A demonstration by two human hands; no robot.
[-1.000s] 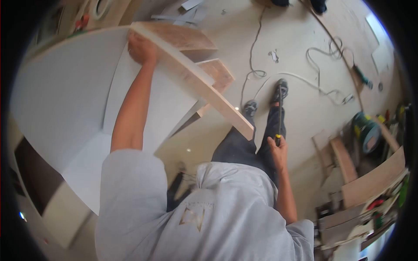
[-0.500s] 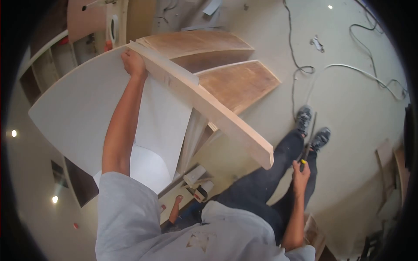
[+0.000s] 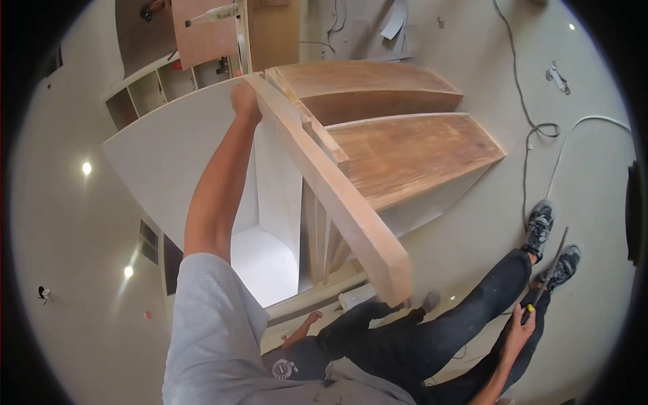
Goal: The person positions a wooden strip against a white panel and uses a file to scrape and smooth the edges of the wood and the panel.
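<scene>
- I take the step in hand to be steadying: the left hand (image 3: 246, 100) is up at the far end of the pale beam (image 3: 334, 190), by the corner where it meets the white panel (image 3: 172, 155).
- Those fingers bend over the corner; I cannot tell whether they pinch the rim or only rest against it.
- I see the right hand (image 3: 519, 329) low beside the legs, wrapped around the handle of a long thin tool (image 3: 551, 271). The shaft points forward across the right shoe (image 3: 565, 262), well apart from the beam.
- In my judgement, shifting the beam would call for a firm hold at that corner, since no hand is on its near end.
- Bringing the tool over to the beam would call for raising it past the right leg.
- Edges I mind: the beam's blunt near end juts toward the body, and the near brown-topped block (image 3: 412, 156) turns a corner outward. A narrow strip (image 3: 318, 131) runs between beam and block.
- The widest room I have is on the right, where floor (image 3: 466, 209) spreads beyond the blocks, with a grey cable (image 3: 517, 88) winding across it toward the feet.
- Below the beam I have less: another person (image 3: 287, 351) is down near its near end.
</scene>
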